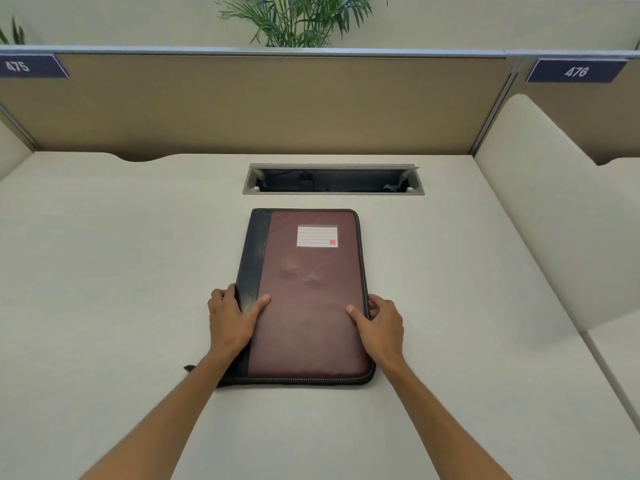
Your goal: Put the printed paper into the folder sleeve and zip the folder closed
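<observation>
A maroon zip folder (308, 299) with a black spine strip on its left and a white label near its top lies flat and closed on the white desk (121, 271). My left hand (230, 322) grips the folder's left edge, thumb on the cover and fingers around the spine. At the right edge my right hand (381, 323) holds it the same way, thumb on the cover, fingers over the zip. A black zip tail (190, 368) sticks out at the lower left corner. No printed paper is visible.
An open cable tray (332, 180) is sunk into the desk just beyond the folder. A tan partition (259, 105) closes the back, a white divider (540, 209) rises on the right, and a potted plant (298, 19) stands behind.
</observation>
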### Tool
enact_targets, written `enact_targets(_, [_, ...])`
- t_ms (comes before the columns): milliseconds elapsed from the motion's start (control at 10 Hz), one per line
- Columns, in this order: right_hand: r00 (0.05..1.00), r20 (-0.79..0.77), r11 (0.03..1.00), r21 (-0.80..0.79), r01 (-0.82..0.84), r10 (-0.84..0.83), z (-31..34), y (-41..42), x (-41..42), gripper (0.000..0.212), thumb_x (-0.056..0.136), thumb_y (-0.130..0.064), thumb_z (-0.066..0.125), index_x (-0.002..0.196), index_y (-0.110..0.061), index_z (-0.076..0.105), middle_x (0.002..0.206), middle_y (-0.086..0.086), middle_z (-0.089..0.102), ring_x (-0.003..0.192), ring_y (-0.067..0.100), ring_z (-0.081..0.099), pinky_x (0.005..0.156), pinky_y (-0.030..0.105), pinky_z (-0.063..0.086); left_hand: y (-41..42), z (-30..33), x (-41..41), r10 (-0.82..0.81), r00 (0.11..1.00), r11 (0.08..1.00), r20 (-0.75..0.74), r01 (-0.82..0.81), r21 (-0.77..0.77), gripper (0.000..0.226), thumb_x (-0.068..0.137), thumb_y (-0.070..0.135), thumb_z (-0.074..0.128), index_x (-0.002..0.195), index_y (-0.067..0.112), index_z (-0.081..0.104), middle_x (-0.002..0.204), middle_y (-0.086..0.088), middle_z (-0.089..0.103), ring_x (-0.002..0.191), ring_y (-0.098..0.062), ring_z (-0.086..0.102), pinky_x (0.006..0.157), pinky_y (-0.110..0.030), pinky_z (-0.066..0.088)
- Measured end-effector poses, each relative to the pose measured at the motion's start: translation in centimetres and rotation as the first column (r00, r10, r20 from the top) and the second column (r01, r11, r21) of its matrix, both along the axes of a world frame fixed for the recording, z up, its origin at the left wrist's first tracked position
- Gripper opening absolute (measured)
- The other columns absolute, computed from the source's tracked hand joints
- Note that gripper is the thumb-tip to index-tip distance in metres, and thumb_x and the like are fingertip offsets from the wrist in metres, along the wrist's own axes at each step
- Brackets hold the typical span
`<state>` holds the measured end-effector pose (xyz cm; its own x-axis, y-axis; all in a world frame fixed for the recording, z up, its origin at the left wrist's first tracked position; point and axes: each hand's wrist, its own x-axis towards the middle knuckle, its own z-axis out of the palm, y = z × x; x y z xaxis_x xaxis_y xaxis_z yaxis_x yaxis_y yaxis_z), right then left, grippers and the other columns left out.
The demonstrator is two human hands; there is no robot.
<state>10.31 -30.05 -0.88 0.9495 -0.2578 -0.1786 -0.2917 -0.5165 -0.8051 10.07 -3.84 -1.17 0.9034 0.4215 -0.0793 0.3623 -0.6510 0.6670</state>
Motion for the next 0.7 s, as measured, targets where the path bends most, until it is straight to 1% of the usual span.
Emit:
enact_targets(100, [1.000,-0.002,0.999,-0.043,-0.013,0.013,0.0,0.9,0.9,0.057,0.080,-0.047,0.071,0.127,-0.017,0.059,0.111,-0.002,0.059,0.093,0.013,0.056,0.086,0.028,0.045,0.8,0.1,0.8,-0.003,1.000,1.000,-0.009,0.004,0.017,0.071,0.080,0.057,0.067,0.126,0.006,0.050,0.113,-0.012,0.046,0.112,-0.031,0.046,0.095,-0.041,0.043])
enact_targets(200, [1.000,0.001,0.993,-0.113,-0.017,0.017,0.0,1.3,1.0,0.057,0.080,-0.049,0.069,0.126,-0.017,0.059,0.111,-0.001,0.059,0.095,0.016,0.059,0.087,0.032,0.049,1.1,0.2,0.9,-0.012,1.000,0.999,-0.019,0.012,0.036,0.070,0.081,0.059,0.065,0.124,0.005,0.051,0.113,-0.013,0.047,0.112,-0.031,0.046,0.095,-0.041,0.044])
enact_targets(300, [0.999,0.018,0.990,-0.136,-0.025,0.028,-0.1,1.3,0.9,0.056,0.079,-0.051,0.068,0.124,-0.018,0.060,0.109,-0.001,0.060,0.093,0.017,0.059,0.085,0.033,0.050,1.1,0.2,0.8,-0.027,1.000,0.998,-0.013,0.028,0.051,0.068,0.082,0.059,0.064,0.121,0.006,0.051,0.113,-0.013,0.047,0.111,-0.031,0.045,0.093,-0.040,0.043])
enact_targets(500, [0.999,0.016,0.988,-0.154,-0.034,0.037,0.3,1.2,1.0,0.058,0.077,-0.054,0.067,0.122,-0.018,0.062,0.110,0.000,0.062,0.095,0.018,0.062,0.087,0.036,0.053,1.1,0.3,0.8,-0.040,0.999,0.994,-0.018,0.042,0.099,0.071,0.084,0.061,0.059,0.125,0.004,0.050,0.119,-0.016,0.048,0.113,-0.033,0.044,0.095,-0.043,0.044])
enact_targets(600, [0.997,0.013,0.980,-0.188,-0.066,0.070,0.7,1.1,0.5,0.063,0.079,-0.056,0.064,0.128,-0.017,0.058,0.113,-0.001,0.061,0.098,0.018,0.062,0.087,0.037,0.053,1.0,0.8,0.3,-0.071,0.997,0.981,-0.039,0.077,0.178,0.069,0.090,0.061,0.049,0.128,0.003,0.047,0.124,-0.019,0.049,0.115,-0.035,0.045,0.093,-0.046,0.044])
enact_targets(700, [0.988,0.067,0.936,-0.335,-0.107,0.137,1.4,1.1,0.7,0.075,0.086,-0.062,0.052,0.143,-0.015,0.039,0.130,0.004,0.053,0.114,0.023,0.056,0.090,0.038,0.049,1.1,1.2,0.2,-0.096,0.995,0.953,-0.009,0.094,0.289,0.072,0.094,0.059,0.037,0.143,0.006,0.034,0.135,-0.021,0.046,0.121,-0.038,0.044,0.095,-0.050,0.043])
